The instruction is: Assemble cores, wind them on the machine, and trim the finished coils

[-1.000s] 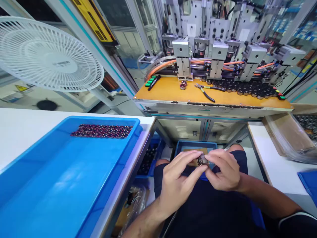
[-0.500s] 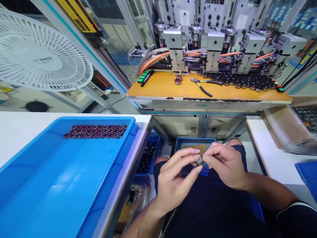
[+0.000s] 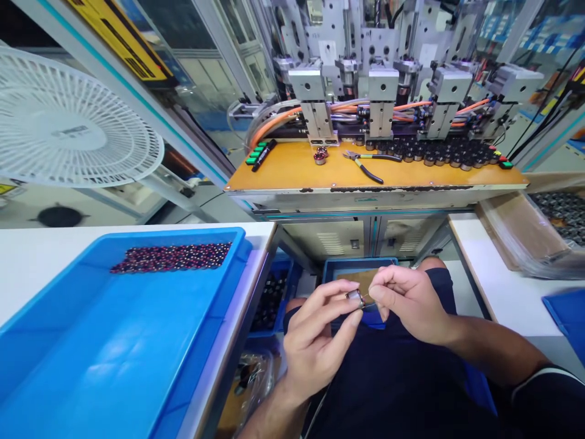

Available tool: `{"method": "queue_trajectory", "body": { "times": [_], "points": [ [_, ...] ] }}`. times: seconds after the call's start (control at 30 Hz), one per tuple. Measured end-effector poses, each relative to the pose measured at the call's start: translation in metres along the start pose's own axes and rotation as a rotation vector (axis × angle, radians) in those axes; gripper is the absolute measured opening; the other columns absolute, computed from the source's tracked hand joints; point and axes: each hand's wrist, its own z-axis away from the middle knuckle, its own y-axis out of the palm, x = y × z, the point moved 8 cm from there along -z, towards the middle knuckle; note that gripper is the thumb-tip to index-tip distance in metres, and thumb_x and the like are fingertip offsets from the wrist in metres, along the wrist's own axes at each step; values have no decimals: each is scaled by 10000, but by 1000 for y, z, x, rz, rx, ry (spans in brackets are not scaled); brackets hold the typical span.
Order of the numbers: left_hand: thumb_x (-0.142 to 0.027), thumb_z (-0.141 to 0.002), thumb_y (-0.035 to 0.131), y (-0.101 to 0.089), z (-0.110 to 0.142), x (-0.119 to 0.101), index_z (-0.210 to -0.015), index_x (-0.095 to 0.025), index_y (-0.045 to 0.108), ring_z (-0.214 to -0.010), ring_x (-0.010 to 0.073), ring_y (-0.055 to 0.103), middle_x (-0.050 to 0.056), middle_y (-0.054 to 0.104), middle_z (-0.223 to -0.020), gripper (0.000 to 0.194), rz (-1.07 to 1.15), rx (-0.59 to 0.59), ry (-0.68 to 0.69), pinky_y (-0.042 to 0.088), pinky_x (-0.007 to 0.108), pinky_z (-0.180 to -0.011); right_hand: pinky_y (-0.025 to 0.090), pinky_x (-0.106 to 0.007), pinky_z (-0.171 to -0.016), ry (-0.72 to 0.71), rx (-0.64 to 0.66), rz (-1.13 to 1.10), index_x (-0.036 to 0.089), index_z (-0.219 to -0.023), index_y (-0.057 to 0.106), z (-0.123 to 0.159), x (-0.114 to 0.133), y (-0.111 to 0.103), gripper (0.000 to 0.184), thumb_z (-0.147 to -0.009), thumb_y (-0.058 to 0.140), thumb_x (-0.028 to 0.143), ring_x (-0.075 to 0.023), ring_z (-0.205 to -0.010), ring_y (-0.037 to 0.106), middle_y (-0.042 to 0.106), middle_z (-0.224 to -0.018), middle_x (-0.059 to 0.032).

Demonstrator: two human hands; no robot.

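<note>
Above my lap, my left hand (image 3: 317, 341) holds a small metal motor part (image 3: 354, 295) between thumb and fingertips. The part is a short silvery cylinder with a dark end, lying tilted on its side. A thin copper-coloured wire (image 3: 366, 296) runs from its right end to my right hand (image 3: 411, 302). The right thumb and index finger are pinched together on that wire, a little apart from the cylinder. Below the hands a blue bin (image 3: 331, 267) with a brown cardboard piece shows in part.
A blue tray (image 3: 137, 329) with rows of red-and-dark wound parts (image 3: 173, 257) lies on the left table. On the orange machine bench (image 3: 283, 174) are cutting pliers (image 3: 365, 167), a marker (image 3: 264, 155) and several black-topped parts (image 3: 439, 152). A fan (image 3: 77, 122) stands at left.
The cylinder has turned in my left fingers and more of it shows. My right hand has drawn slightly away, baring the wire between. The camera view has shifted a little.
</note>
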Motion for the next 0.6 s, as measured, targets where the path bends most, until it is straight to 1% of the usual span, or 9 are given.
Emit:
{"method": "queue_trajectory", "body": {
  "times": [0.1, 0.17, 0.23, 0.3, 0.33, 0.37, 0.43, 0.5, 0.6],
  "points": [
    [-39, -777, 678, -8, 0, 5, -962, -209, 719, -889, 192, 695, 85, 706, -1040, 255, -32, -43, -44, 597, 299, -717, 438, -193, -445, 50, 14, 35, 154, -750, 578, -6, -1, -1, 293, -837, 634, 427, -64, -444, 487, 522, -552, 51],
    [-63, -783, 682, -17, 0, 12, -941, -204, 722, -868, 184, 695, 83, 706, -1017, 216, -36, -97, -113, 593, 267, -671, 441, -205, -443, 22, 16, 152, 155, -736, 582, -24, 11, -9, 308, -833, 629, 443, -79, -452, 506, 545, -550, 39],
    [-82, -787, 685, -27, 1, 17, -921, -196, 725, -860, 177, 694, 83, 706, -1003, 180, -23, -156, -167, 586, 244, -648, 462, -230, -496, -176, -59, 361, 156, -741, 599, -56, 44, -24, 282, -837, 623, 420, -99, -507, 539, 588, -595, 14],
    [-99, -789, 688, -37, 1, 19, -903, -189, 727, -861, 177, 693, 87, 706, -995, 150, 3, -209, -189, 585, 240, -648, 483, -269, -604, -491, -228, 658, 157, -787, 620, -94, 86, -41, 226, -842, 618, 377, -125, -610, 563, 631, -700, -20],
    [-107, -791, 688, -41, 1, 19, -898, -186, 728, -866, 180, 692, 89, 706, -990, 139, 16, -233, -193, 586, 244, -652, 490, -292, -655, -581, -268, 829, 155, -814, 626, -116, 99, -45, 210, -843, 615, 363, -144, -662, 576, 650, -776, -45],
    [-113, -794, 687, -46, 1, 18, -895, -185, 730, -872, 184, 691, 91, 706, -986, 132, 24, -254, -194, 587, 248, -655, 495, -312, -721, -599, -260, 1016, 146, -871, 636, -141, 103, -46, 209, -847, 615, 352, -169, -744, 596, 663, -870, -77],
    [-124, -799, 685, -54, 3, 16, -889, -188, 733, -881, 189, 689, 94, 706, -981, 121, 28, -286, -199, 589, 252, -656, 467, -340, -864, -513, -170, 1397, 123, -1002, 640, -190, 93, -47, 275, -863, 598, 356, -224, -949, 593, 657, -1057, -128],
    [-131, -801, 685, -62, 6, 13, -885, -188, 735, -896, 194, 686, 98, 705, -984, 113, 20, -313, -204, 591, 255, -662, 432, -367, -924, -443, -102, 1539, 103, -1068, 640, -222, 80, -51, 355, -855, 606, 384, -269, -1049, 560, 636, -1157, -158],
    [-143, -803, 688, -71, 12, 11, -885, -180, 736, -908, 201, 686, 107, 703, -994, 102, 20, -342, -217, 593, 260, -668, 416, -417, -898, -366, -72, 1618, 86, -1129, 627, -240, 61, -56, 486, -859, 570, 485, -319, -1038, 544, 637, -1161, -191]
  ]
}}
